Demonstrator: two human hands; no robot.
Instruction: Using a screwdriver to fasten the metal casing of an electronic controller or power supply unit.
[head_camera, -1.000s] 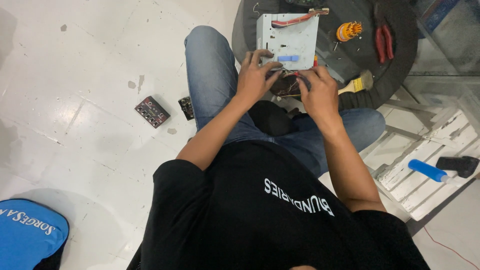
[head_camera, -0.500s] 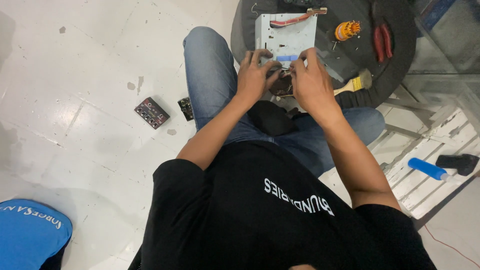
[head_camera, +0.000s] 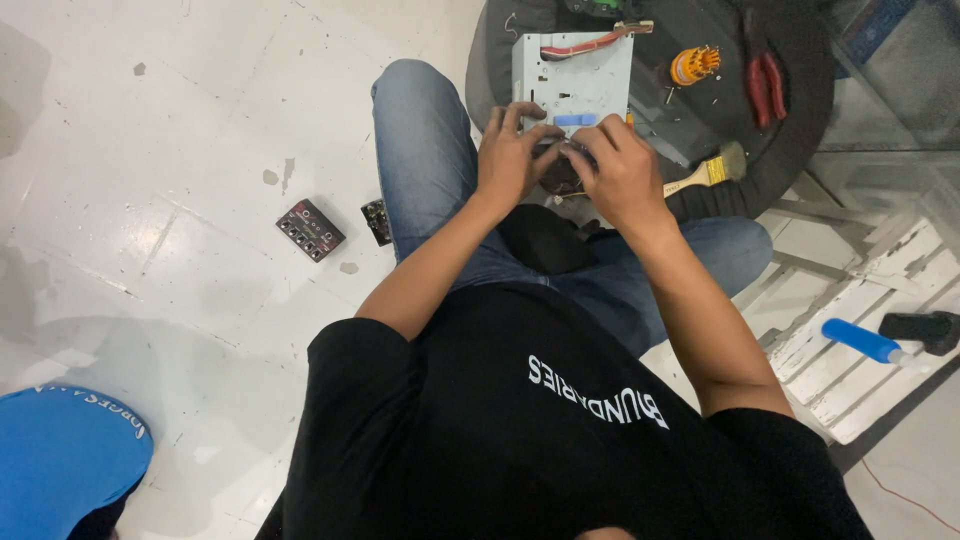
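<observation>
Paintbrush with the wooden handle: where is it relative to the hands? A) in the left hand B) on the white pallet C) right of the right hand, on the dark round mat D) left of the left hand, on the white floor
C: the paintbrush lies on the dark round mat, just right of the right hand, untouched; both hands, including the left hand, are on the grey metal chassis.

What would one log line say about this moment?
left hand: on small dark part | right hand: same part | behind: grey metal box chassis | nearby: wooden-handled brush, red-handled pliers

Pale grey metal chassis (head_camera: 572, 82) with a red wire (head_camera: 590, 42), orange screwdriver bit holder (head_camera: 693, 65), red-handled pliers (head_camera: 760, 85), blue jeans (head_camera: 425, 150), black shirt with white lettering (head_camera: 560, 440), white speckled floor (head_camera: 150, 200)
</observation>
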